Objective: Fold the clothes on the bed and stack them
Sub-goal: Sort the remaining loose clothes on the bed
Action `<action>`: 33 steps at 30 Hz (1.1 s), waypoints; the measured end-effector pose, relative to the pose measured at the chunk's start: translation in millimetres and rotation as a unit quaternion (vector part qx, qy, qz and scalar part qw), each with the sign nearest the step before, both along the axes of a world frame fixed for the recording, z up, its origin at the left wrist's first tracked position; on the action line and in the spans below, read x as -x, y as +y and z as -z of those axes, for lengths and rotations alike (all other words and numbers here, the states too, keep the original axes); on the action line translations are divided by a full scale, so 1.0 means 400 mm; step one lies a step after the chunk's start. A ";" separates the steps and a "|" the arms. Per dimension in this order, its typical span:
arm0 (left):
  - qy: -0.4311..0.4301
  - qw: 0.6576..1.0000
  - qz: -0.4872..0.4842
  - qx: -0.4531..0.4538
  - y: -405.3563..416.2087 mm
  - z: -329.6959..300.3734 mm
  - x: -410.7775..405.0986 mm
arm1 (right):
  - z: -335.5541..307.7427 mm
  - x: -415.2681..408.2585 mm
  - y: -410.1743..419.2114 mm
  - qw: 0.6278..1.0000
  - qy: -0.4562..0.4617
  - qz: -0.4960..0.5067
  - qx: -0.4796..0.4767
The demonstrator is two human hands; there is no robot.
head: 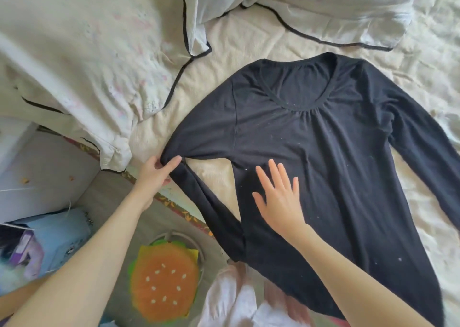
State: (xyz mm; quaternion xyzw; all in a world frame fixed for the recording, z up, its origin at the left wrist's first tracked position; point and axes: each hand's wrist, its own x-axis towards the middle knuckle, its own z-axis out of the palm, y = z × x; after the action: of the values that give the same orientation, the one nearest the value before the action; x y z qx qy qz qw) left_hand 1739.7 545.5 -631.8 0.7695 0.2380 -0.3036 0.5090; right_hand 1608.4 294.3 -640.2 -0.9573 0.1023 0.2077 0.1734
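1. I see the bed (249, 40), its cream sheet crumpled, pillows at the far side.
2. A black long-sleeved top (336, 152) lies spread flat on it, centre-right.
3. My right hand (280, 199) presses its body, fingers straight.
4. My left hand (155, 171) pinches the left sleeve's bend.

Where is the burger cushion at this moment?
In the head view, the burger cushion sits low and left of centre, on a stool beside the bed, between the person's forearms and below the black top.
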 end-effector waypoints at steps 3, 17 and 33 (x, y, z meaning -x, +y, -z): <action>0.025 0.998 -0.053 0.037 0.006 0.009 0.063 | 0.005 0.023 0.046 0.999 0.046 -0.017 0.019; -0.130 0.988 -0.083 -0.029 0.042 -0.086 0.123 | 0.013 0.035 0.050 0.988 0.148 -0.004 0.039; -0.156 0.937 0.313 -0.009 -0.522 -0.337 0.168 | -0.107 0.216 -0.231 0.990 0.106 0.097 -0.008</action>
State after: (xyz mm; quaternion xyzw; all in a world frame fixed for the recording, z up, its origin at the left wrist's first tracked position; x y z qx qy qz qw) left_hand 1672.6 336.7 -497.0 0.8474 -0.0945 -0.3218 0.4115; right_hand 1522.0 201.8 -597.6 -0.9140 0.2106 0.2909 0.1890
